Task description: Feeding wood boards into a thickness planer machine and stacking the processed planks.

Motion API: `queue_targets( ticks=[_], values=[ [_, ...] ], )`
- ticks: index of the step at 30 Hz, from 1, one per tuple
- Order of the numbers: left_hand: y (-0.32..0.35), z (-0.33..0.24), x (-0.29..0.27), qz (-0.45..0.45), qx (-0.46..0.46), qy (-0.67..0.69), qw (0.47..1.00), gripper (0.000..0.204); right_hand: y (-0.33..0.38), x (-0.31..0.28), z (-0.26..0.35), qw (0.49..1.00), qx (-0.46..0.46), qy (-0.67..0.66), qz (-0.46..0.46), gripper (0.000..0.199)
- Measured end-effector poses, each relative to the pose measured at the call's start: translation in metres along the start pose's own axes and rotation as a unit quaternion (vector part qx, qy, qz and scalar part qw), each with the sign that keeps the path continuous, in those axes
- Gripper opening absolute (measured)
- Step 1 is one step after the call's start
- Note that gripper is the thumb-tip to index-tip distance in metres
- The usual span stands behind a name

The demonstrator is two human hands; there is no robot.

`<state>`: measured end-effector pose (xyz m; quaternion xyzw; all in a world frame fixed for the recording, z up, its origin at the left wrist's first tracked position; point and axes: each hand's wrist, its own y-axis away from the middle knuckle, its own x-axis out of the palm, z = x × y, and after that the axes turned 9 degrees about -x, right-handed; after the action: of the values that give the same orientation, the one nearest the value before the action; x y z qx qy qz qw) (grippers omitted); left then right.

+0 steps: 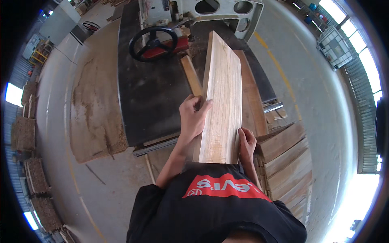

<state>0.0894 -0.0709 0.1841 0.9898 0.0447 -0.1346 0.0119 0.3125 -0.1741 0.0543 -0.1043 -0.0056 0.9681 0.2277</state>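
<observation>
A long, pale wooden board (pixel 224 97) is held up in front of my chest, its far end tilted toward the machine. My left hand (pixel 193 115) grips its left edge, thumb on the broad face and fingers curled round behind. On the right edge near the close end, my right hand (pixel 246 142) pinches the board, its fingertips partly hidden behind the wood. Beneath and to the right lies a darker brown board (pixel 253 101) on the black machine table (pixel 150 97). A narrow wood strip (pixel 190 74) rests on that table left of the pale board.
A black handwheel (pixel 153 43) stands at the back of the table beside a pale machine frame (pixel 227 10). Stacked boards (pixel 287 162) sit close at my right. A dusty brown sheet (pixel 95 93) lies on the floor to the left, with wood stacks (pixel 38 176) along the wall.
</observation>
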Motion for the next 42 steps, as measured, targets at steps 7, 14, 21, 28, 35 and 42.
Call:
queue_targets(
  ticks=[7,14,21,28,35,42],
  values=[
    [0.051,0.001,-0.07,-0.103,-0.023,0.119,0.987,0.026,0.01,0.034,0.04,0.922,0.11,-0.349,0.128,0.03],
    [0.109,0.09,-0.107,-0.376,0.066,0.085,0.92,0.033,0.001,0.057,0.116,0.894,0.077,-0.342,0.279,0.028],
    [0.147,0.161,-0.082,-0.285,-0.221,0.285,0.888,0.059,0.006,0.078,0.197,0.888,-0.168,-0.101,0.416,0.03],
    [0.148,0.192,-0.078,-0.25,-0.225,0.382,0.861,0.058,0.033,0.14,0.181,0.862,-0.235,-0.108,0.436,0.048],
    [0.168,0.194,-0.125,-0.251,-0.279,0.329,0.866,0.05,0.019,0.172,0.107,0.896,-0.012,-0.165,0.411,0.049],
    [0.204,0.162,-0.121,-0.118,-0.133,-0.11,0.978,0.162,0.024,0.181,0.036,0.9,0.086,-0.253,0.345,0.044]
  ],
)
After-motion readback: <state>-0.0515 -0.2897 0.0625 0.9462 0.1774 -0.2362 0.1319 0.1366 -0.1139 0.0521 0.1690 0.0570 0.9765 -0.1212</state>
